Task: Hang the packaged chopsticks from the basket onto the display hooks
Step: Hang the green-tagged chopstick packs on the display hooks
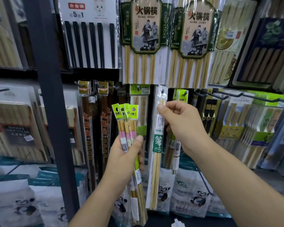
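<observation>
The left hand (126,154), nearest the camera, has its fingers curled round a bundle of green-headed packs (127,122), held upright below the hook row. The right hand (182,123) pinches a single clear pack (157,145) near its top, long axis vertical. The hang hole lies just above the pinching fingers, at the hook tip (162,91). Whether the pack is seated cannot be told.
</observation>
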Available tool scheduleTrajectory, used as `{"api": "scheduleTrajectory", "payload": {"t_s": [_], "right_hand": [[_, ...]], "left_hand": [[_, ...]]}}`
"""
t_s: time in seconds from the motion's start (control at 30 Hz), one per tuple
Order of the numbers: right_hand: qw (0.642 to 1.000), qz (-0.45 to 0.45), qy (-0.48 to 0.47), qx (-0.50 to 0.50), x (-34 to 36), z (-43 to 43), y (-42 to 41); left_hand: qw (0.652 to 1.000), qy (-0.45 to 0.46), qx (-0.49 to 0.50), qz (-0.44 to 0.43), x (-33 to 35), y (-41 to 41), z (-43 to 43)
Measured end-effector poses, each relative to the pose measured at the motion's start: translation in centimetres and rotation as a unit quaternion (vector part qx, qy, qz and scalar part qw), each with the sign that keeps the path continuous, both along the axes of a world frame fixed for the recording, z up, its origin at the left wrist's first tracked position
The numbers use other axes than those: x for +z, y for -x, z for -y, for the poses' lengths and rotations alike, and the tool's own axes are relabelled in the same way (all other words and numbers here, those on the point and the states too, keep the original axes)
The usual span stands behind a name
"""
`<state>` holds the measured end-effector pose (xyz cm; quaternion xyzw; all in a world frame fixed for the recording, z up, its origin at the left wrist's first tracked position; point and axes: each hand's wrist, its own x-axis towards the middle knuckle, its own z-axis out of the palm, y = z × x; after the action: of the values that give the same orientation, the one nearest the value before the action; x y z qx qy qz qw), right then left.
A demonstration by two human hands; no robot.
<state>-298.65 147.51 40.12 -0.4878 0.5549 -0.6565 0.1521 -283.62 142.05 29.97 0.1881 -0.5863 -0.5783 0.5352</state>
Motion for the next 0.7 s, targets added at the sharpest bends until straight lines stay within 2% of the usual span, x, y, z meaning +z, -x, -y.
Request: {"api": "scheduleTrajectory", "payload": {"t_s": [0.13, 0.53, 0.6, 0.7], "right_hand": [[1.000, -0.005, -0.019, -0.018, -0.5, 0.6, 0.3], [0.979, -0.129, -0.073, -0.143, -2.3, 0.1, 0.5], [0.984, -0.120, -0.066, -0.116, -2.5, -0.4, 0.2], [0.995, -0.083, -0.047, 0.002, -2.5, -1.2, -1.0]], "left_hand": [[1.000, 0.004, -0.012, 0.003, 0.0, -0.3, 0.0], [0.998, -0.036, -0.042, 0.010, 0.5, -0.7, -0.6], [0.998, -0.029, -0.049, 0.014, 0.5, -0.6, -0.8], [0.998, -0.013, -0.055, 0.021, 0.6, -0.3, -1.3]]}}
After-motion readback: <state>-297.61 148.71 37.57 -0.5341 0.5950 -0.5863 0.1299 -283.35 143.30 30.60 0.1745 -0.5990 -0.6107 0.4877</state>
